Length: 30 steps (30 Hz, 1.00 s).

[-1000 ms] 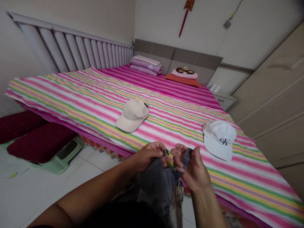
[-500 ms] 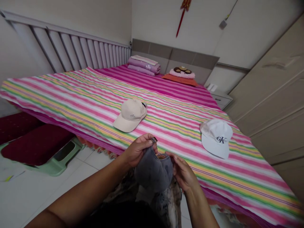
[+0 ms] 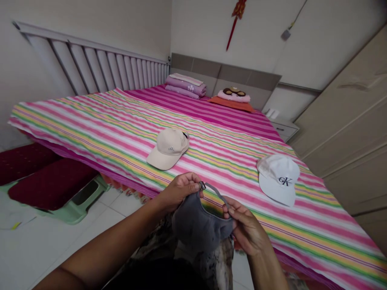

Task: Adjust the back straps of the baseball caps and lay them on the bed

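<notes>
Between my hands, over my lap at the bed's near edge, is a dark grey cap (image 3: 196, 227) with its back opening facing up. My left hand (image 3: 183, 189) pinches the cap's edge beside a small metal buckle (image 3: 202, 185). A thin grey strap (image 3: 217, 191) arches from the buckle to my right hand (image 3: 243, 221), whose thumb and fingers close on the strap and the cap's other back edge. Beyond my left hand a beige cap (image 3: 169, 149) lies on the bed. To the right rests a white cap (image 3: 279, 177) with dark letters on its front.
A striped sheet (image 3: 105, 129) covers the bed. Folded purple bedding (image 3: 184, 86) and a pink folded item (image 3: 231, 96) lie near the headboard (image 3: 242, 74). At left stands a green stool with a dark red top (image 3: 54, 189). A wooden wardrobe (image 3: 356, 121) is on the right.
My right hand has moved rightward, away from the left, and the back opening is wider. The strap now shows arched between my hands. The view has shifted slightly.
</notes>
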### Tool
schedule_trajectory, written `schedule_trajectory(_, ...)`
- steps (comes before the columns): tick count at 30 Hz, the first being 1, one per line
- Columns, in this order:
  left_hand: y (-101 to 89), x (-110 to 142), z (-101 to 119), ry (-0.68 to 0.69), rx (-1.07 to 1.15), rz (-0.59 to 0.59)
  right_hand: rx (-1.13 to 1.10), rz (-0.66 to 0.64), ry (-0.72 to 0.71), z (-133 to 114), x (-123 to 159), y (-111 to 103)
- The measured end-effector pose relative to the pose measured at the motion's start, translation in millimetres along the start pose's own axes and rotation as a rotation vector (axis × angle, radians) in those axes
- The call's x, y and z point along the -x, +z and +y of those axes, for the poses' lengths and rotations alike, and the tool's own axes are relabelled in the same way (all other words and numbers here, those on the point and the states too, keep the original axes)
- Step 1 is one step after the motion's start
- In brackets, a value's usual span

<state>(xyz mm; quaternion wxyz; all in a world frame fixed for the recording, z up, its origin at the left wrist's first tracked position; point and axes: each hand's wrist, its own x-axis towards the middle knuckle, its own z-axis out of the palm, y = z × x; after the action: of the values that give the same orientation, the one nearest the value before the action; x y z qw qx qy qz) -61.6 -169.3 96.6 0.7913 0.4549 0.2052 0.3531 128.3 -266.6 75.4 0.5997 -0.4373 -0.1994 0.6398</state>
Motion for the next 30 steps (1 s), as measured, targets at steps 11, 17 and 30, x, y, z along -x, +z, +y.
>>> schedule_trajectory(11, 1.4, 4, -1, -0.069, 0.124, -0.106, -0.055, -0.181, -0.105, -2, 19, 15)
schedule_trajectory(17, 1.3, 6, -1, -0.133, 0.058, -0.095, -0.115, -0.26, -0.135, -10, 26, 13)
schedule_trajectory(30, 3.9, 6, -4, -0.177, 0.001, -0.16, -0.077, -0.31, -0.102, 3, 22, 12)
